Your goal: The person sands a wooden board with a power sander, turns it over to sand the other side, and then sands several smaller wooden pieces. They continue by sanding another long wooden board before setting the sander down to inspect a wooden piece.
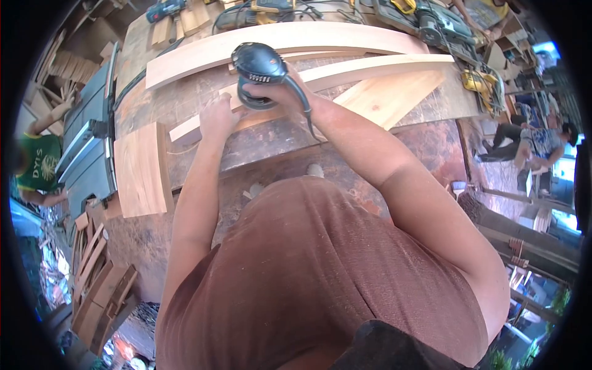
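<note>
Black-bodied sander (260, 66) in the right hand (274, 91), fingers wrapped round it, down on the long pale board (345, 69) lying across the surface (277, 132); left hand (217, 115), fingers bent, presses that board near its left end.

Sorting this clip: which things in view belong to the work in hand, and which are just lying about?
In use:
- black sander, held in the right hand
- narrow curved board, with the left hand on it

Apparently just lying about:
- wide curved board, behind
- knotted flat board
- short wide board, at left
- paintbrush, at right
</note>
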`<state>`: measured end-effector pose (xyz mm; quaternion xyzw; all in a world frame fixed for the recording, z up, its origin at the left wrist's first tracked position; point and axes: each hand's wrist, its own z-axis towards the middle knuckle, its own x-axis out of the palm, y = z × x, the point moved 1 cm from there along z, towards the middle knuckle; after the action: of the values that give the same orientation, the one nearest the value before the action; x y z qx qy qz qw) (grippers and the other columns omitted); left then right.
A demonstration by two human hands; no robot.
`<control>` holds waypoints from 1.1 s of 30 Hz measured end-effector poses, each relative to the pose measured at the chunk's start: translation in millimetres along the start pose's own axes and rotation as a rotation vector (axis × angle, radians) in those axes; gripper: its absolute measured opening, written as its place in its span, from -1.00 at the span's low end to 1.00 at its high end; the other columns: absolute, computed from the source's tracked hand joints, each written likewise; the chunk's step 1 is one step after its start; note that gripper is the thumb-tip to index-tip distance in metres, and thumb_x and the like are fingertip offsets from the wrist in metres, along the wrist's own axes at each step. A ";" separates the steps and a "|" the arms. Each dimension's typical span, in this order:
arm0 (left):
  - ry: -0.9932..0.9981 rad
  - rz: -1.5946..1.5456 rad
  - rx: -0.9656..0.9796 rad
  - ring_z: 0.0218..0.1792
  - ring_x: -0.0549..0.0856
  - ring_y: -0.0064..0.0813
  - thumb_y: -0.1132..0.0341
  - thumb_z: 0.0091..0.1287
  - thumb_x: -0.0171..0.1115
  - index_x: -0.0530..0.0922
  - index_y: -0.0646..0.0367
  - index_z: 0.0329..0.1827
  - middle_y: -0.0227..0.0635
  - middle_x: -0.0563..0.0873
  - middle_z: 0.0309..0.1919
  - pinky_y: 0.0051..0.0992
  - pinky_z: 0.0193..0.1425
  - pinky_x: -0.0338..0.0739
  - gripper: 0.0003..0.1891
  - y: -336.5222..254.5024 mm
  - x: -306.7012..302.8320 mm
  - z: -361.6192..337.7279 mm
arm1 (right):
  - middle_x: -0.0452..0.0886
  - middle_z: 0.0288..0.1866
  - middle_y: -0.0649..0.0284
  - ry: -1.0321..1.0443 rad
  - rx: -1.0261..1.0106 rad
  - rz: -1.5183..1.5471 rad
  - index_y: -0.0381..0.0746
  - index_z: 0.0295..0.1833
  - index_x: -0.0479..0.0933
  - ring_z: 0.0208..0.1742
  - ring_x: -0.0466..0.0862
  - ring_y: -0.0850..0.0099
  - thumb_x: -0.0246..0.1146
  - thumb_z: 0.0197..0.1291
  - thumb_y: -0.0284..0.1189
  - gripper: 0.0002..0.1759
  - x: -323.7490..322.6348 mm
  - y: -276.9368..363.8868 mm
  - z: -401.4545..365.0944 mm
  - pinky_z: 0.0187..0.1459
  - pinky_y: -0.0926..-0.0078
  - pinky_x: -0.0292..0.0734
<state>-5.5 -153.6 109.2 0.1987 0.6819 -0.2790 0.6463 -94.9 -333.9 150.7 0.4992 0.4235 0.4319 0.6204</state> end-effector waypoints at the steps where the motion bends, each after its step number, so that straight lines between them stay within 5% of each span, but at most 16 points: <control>1: 0.011 -0.014 -0.026 0.12 0.74 -0.13 -0.10 0.16 0.53 0.67 0.12 0.06 -0.13 0.81 -0.07 -0.08 0.25 0.47 -0.44 0.1 -0.2 -0.2 | 0.69 0.14 0.26 0.011 -0.008 0.005 -0.14 0.30 0.54 0.18 0.67 0.36 0.65 -0.02 -0.42 -0.28 -1.6 -3.0 -1.5 0.28 0.28 0.58; 10: -0.014 0.041 0.000 0.05 0.77 -0.17 -0.11 0.13 0.55 0.67 0.10 0.09 -0.13 0.82 -0.11 -0.10 0.19 0.48 -0.41 4.0 5.7 0.7 | 0.74 0.03 0.30 -0.015 0.018 0.313 -0.19 0.27 0.56 0.05 0.71 0.49 0.65 -0.01 -0.49 -0.32 -20.3 1.4 -9.8 0.14 0.43 0.64; 15: 0.013 0.047 -0.022 0.09 0.75 -0.16 -0.12 0.13 0.55 0.65 0.11 0.12 -0.12 0.81 -0.08 -0.11 0.20 0.49 -0.38 1.2 1.0 -0.5 | 0.79 -0.08 0.28 -0.061 -0.101 -0.058 -0.22 0.16 0.63 -0.08 0.77 0.48 0.62 0.08 -0.31 -0.45 -47.3 -23.5 -0.7 0.01 0.45 0.69; 23: -0.042 0.016 -0.010 0.07 0.76 -0.17 -0.10 0.13 0.55 0.67 0.09 0.04 -0.18 0.82 -0.12 -0.12 0.22 0.47 -0.44 2.0 4.4 -1.5 | 0.79 -0.06 0.21 -0.166 -0.053 -0.155 -0.22 0.09 0.68 -0.03 0.77 0.44 0.60 0.13 -0.19 -0.51 -90.2 -38.3 -2.7 0.03 0.43 0.72; 29: 0.051 -0.001 -0.003 0.31 0.63 -0.18 -0.11 0.19 0.51 0.57 0.06 0.32 -0.11 0.69 0.25 -0.01 0.36 0.41 -0.30 -1.1 2.9 -1.8 | 0.78 -0.07 0.24 -0.180 -0.068 -0.055 -0.23 0.09 0.69 -0.06 0.76 0.48 0.59 0.17 -0.28 -0.56 -125.7 -46.6 -8.9 -0.01 0.44 0.72; 33: -0.035 0.127 0.200 0.60 0.31 -0.16 -0.17 0.29 0.41 0.24 -0.02 0.64 -0.12 0.36 0.58 0.05 0.60 0.18 -0.08 -34.8 5.2 -2.3 | 0.80 -0.07 0.22 -0.253 -0.072 -0.154 -0.25 0.09 0.69 -0.11 0.79 0.45 0.59 0.15 -0.33 -0.56 -160.7 -56.7 -12.6 -0.04 0.45 0.75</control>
<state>-29.7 -179.2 108.3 0.2999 0.6252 -0.3076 0.6515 -143.6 -492.1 108.1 0.4932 0.3631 0.3315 0.7176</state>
